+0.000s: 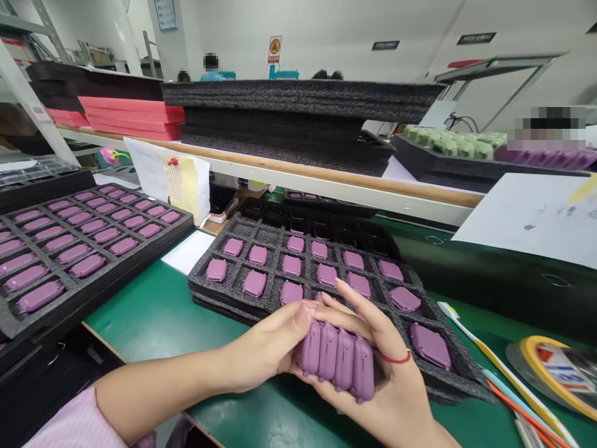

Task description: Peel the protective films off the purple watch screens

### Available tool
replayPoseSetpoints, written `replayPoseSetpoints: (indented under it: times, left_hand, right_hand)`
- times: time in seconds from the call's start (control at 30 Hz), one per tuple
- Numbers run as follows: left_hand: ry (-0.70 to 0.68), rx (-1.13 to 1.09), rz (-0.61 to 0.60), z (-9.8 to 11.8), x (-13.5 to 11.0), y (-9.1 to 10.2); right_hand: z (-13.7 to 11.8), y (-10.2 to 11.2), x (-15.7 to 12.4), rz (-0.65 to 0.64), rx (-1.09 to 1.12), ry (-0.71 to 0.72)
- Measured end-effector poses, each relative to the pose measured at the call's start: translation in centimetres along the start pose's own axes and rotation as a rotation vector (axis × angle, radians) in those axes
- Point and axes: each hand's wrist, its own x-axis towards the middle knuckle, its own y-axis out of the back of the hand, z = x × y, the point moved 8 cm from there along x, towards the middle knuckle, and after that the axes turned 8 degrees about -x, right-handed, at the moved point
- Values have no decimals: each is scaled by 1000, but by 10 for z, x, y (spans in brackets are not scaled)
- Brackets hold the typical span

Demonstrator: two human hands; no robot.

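A green bench (153, 311) runs across the room, with a shelf above it carrying a black foam stack (298, 118). On the bench's left side a left tray (9, 323) of dark foam is full of purple pieces, 1 per pocket. Just beside it, in the middle, a second tray (200, 292) has most near pockets filled and its far rows bare.

Over that tray's near edge, the left hand (265, 348) and right hand (392, 386) grasp 4 purple cases (336, 359) pressed side by side in a row. The left clamps the row's end and the right cups it from beneath, fingers up behind. Right of them lie a toothbrush (471, 336) and tape (555, 367).
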Motion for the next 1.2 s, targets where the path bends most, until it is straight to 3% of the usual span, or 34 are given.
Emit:
replayPoseSetpoints:
  times: [0.13,0.33,0.5,0.73,0.83,0.93,1.0,1.1,1.2]
  left_hand:
    - [78,-38,-16,-7,4,0]
    - [80,-30,42,-7,4,5]
    - [86,-75,20,-5,6,2]
    - [-58,233,-139,8,4,-8]
    - [-109,321,-104,11,2,-6]
    - [-197,450,10,18,-2,1]
    - [-274,545,61,26,-7,2]
    - [-366,661,17,34,-14,-5]
    - [-439,740,-36,36,-19,-12]
  right_hand:
    - [-1,0,-1,16,-12,5]
    - [2,-3,-1,7,-41,-13]
    - [1,-5,-1,-6,-51,-22]
    - [2,-12,-5,-64,-88,42]
    - [-4,-18,-7,-108,-126,137]
    - [-10,-16,-6,-137,-163,175]
    - [-8,-10,-4,-126,-119,102]
    - [13,4,-1,-36,85,-128]
    - [42,-4,-5,-95,382,-401]
